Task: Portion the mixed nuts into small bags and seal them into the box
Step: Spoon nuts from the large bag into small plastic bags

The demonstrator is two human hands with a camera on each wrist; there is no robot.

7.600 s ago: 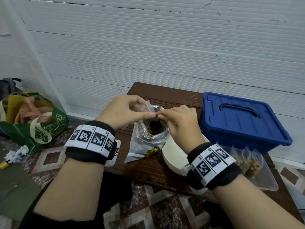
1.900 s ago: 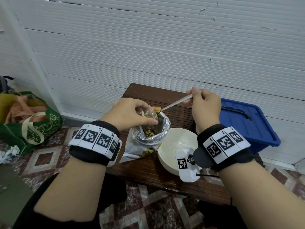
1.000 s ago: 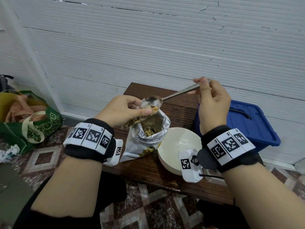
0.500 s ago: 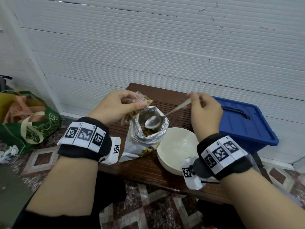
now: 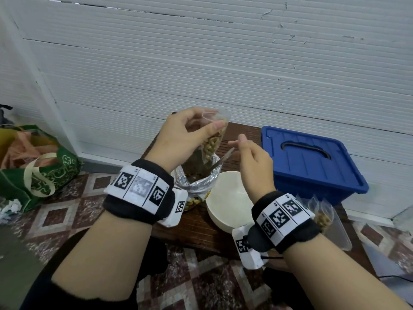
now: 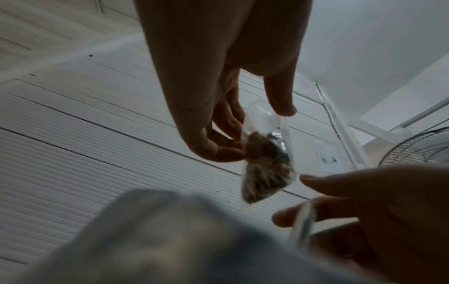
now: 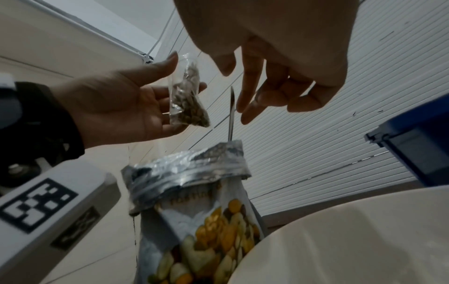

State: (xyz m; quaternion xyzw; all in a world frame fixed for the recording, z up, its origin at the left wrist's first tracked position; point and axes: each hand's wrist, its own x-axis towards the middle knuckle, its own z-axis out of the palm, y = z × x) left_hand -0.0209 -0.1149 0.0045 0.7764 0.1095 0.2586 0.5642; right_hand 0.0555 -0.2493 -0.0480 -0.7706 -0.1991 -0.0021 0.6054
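Note:
My left hand pinches the top of a small clear bag part full of nuts, which hangs above the open foil nut pouch. The left wrist view shows the bag between thumb and fingers. A metal spoon stands in the pouch with its handle up. My right hand hovers at the handle's tip with loose fingers. In the right wrist view a gap shows between the spoon and those fingers. The blue box stands at the right with its lid on.
An empty white bowl sits right of the pouch on the dark wooden table. A clear tray with filled small bags lies in front of the box. A green shopping bag is on the floor at the left.
My left hand has lifted the small bag higher, so it now hangs upright. The spoon has gone down into the pouch and my right fingers have loosened from its handle.

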